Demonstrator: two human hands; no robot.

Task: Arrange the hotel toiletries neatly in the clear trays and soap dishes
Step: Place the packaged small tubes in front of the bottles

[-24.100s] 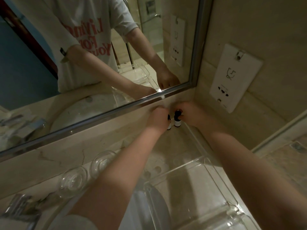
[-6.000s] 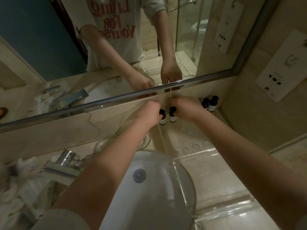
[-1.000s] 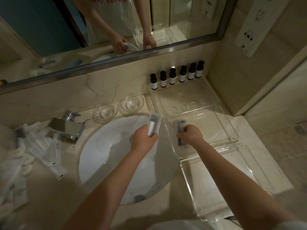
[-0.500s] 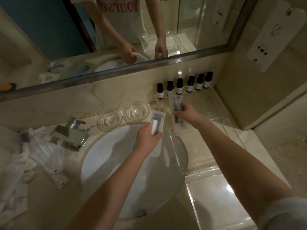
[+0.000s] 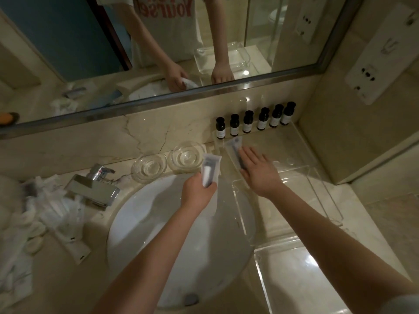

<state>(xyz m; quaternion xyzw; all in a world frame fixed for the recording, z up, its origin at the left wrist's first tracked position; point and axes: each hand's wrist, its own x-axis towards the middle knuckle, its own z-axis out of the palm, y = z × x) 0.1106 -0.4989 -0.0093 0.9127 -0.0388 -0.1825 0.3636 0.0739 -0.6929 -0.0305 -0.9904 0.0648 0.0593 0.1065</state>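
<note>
Toiletries are being laid out on a beige marble vanity (image 5: 97, 268) in a dim bathroom. The vanity is being backed by a wide mirror (image 5: 68, 53), and a socket plate (image 5: 381, 64) is being shown on the right wall. One white round sink (image 5: 170, 234) and one chrome tap (image 5: 95, 186) are being seen. Three clear trays are being counted in a line at the right: back tray (image 5: 283, 143), middle tray (image 5: 301, 196), front tray (image 5: 317, 279). Six dark bottles (image 5: 248, 122) are being kept upright in a row along the back tray's far edge. Two glass soap dishes (image 5: 187, 156) are being seen side by side behind the sink. A heap of wrapped items (image 5: 45, 211), too blurred to count, is being left beside the tap. Two packets are being handled. A white packet (image 5: 209, 169) is being gripped upright by the curled left hand (image 5: 197, 193) above the sink rim, near the right dish. A clear packet (image 5: 235, 150) is being pressed flat on the back tray's floor under the straight fingers of the right hand (image 5: 258, 171), just in front of the bottles.
</note>
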